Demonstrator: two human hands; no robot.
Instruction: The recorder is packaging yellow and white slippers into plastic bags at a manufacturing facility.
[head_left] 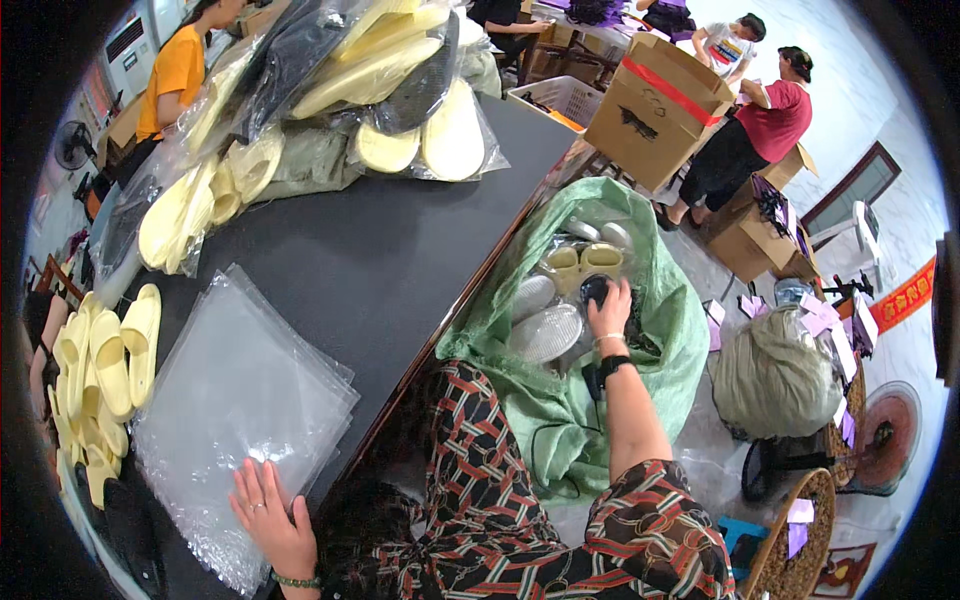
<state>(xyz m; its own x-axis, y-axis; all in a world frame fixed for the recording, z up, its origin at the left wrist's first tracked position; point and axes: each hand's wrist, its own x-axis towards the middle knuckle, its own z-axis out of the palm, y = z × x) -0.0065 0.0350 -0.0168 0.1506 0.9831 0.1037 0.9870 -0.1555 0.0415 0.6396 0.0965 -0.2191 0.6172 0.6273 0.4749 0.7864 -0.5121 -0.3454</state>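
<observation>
My left hand (272, 520) lies flat, fingers stretched out, on the near edge of a stack of clear plastic bags (235, 390) on the dark table. At my right, a green woven sack (665, 300) stands gaping beside the table. My right hand (610, 308) reaches into it, fingers curled round a black slipper (594, 288), mostly hidden by the hand. Around that hand in the sack are a pair of pale yellow slippers (583, 262) and bagged light grey slippers (546, 333). Unbagged yellow slippers (110, 360) stand in a row left of the bags.
Bagged yellow and black slippers (390, 60) are heaped on the far part of the table (400, 235). Beyond the sack is a large cardboard box (655, 110). A tied sack (775, 375) and a fan (885, 435) stand at right. Several people work farther back.
</observation>
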